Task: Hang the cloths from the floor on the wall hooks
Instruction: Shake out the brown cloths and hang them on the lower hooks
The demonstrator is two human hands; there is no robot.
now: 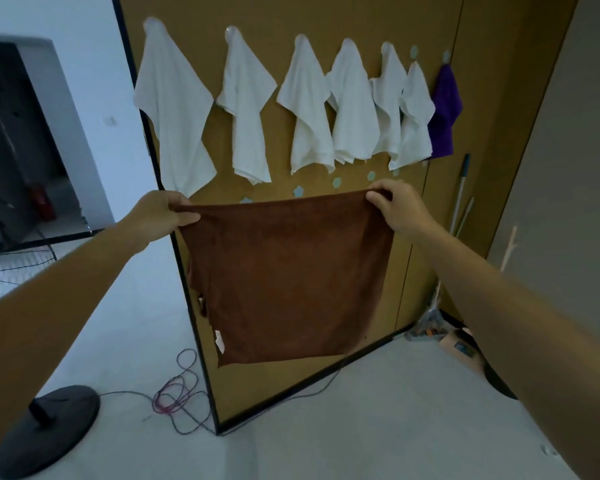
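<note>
A brown cloth [284, 278] hangs spread flat in front of the tan wall panel [326, 22]. My left hand [163, 213] pinches its top left corner and my right hand [395, 206] pinches its top right corner. Above it, several white cloths [246, 105] and one purple cloth [444, 112] hang from the upper row of hooks. A lower row of small pale blue hooks [336, 182] shows just above the brown cloth's top edge; some of that row is hidden behind the cloth.
A black round stand base [45, 427] sits on the floor at lower left, with tangled cables [177, 396] beside the panel's corner. Mop handles [461, 195] lean at the right, above clutter and a cardboard box [461, 348] on the floor.
</note>
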